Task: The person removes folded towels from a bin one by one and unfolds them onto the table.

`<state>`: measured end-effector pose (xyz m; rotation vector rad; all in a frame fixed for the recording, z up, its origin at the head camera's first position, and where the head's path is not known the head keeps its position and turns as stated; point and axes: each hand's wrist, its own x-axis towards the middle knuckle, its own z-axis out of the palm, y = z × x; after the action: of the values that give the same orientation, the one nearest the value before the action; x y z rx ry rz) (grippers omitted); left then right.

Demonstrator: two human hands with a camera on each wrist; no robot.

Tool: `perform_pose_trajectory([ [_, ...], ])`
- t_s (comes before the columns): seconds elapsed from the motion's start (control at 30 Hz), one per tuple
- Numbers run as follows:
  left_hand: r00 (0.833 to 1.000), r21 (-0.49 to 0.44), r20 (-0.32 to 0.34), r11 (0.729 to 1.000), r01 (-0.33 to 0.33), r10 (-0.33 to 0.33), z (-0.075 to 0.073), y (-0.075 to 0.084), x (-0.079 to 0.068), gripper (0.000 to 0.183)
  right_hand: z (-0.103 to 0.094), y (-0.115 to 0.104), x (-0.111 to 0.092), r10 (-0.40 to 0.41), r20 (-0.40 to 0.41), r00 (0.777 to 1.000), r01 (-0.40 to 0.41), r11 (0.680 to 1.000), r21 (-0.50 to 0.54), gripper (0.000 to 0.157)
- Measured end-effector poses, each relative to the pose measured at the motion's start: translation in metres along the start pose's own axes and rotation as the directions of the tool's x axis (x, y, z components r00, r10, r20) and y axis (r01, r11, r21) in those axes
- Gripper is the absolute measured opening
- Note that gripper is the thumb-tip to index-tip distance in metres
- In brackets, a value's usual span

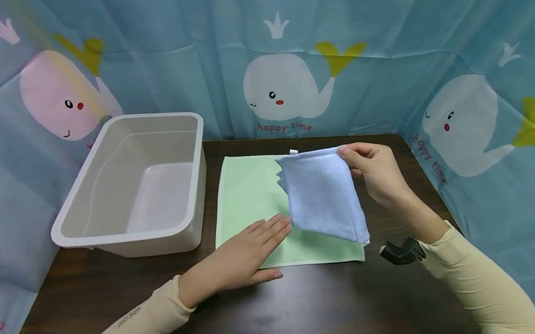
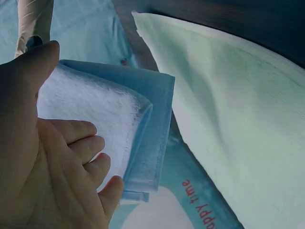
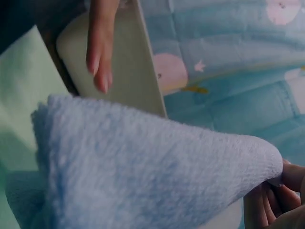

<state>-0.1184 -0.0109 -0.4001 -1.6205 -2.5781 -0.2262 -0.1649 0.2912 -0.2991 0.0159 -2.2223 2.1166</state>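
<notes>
My right hand (image 1: 375, 171) pinches a folded light-blue towel (image 1: 323, 191) by its upper right corner, thumb in front. The towel hangs over a pale green towel (image 1: 250, 189) that lies spread flat on the table. A small white tag sticks up from its top edge, and its left side shows several layers. My left hand (image 1: 250, 252) stretches over the green towel's lower left part, fingers straight, tips right beside the blue towel's lower left edge. In the left wrist view, the folded blue towel (image 2: 95, 95) shows past the extended fingers. Cloth fills much of the right wrist view.
A deep light-grey plastic bin (image 1: 194, 193) stands at the left, close to the green towel. Around the dark wooden table (image 1: 298, 311) hangs a blue curtain (image 1: 218, 24) printed with whales. A black strap-like device (image 1: 402, 252) sits at my right wrist.
</notes>
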Motion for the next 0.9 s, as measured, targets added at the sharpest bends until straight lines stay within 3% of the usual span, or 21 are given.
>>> perform_pose_trajectory([
  [0.17, 1.0, 0.027, -0.014, 1.0, 0.002, -0.002, -0.001, 0.004, -0.001, 0.08, 0.0, -0.002, -0.016, 0.008, 0.057, 0.998, -0.016, 0.991, 0.133, 0.015],
  [0.27, 1.0, 0.023, -0.011, 1.0, 0.008, -0.007, -0.001, 0.004, 0.0, 0.08, -0.007, -0.001, -0.021, 0.024, 0.051, 0.998, -0.032, 0.986, 0.165, 0.014],
  [0.37, 1.0, -0.001, 0.017, 1.0, 0.011, -0.011, 0.003, 0.003, 0.004, 0.08, -0.022, 0.011, -0.018, 0.097, 0.034, 0.995, -0.101, 0.983, 0.156, 0.014],
  [0.5, 0.995, -0.037, 0.1, 0.999, 0.019, -0.016, 0.014, -0.003, 0.014, 0.081, -0.049, 0.048, 0.0, 0.257, -0.032, 0.966, -0.256, 0.966, 0.033, 0.017],
  [0.63, 0.985, -0.048, 0.171, 0.999, 0.002, 0.006, 0.031, -0.003, 0.025, 0.081, -0.078, 0.093, 0.018, 0.373, -0.154, 0.915, -0.393, 0.911, -0.126, 0.022],
  [0.77, 0.975, -0.03, 0.221, 0.999, -0.031, 0.037, 0.04, 0.002, 0.033, 0.081, -0.102, 0.124, 0.026, 0.395, -0.227, 0.89, -0.442, 0.87, -0.218, 0.036],
  [0.9, 0.97, -0.028, 0.238, 0.999, -0.046, 0.051, 0.044, 0.006, 0.038, 0.082, -0.112, 0.144, 0.032, 0.37, -0.237, 0.898, -0.433, 0.836, -0.337, 0.056],
])
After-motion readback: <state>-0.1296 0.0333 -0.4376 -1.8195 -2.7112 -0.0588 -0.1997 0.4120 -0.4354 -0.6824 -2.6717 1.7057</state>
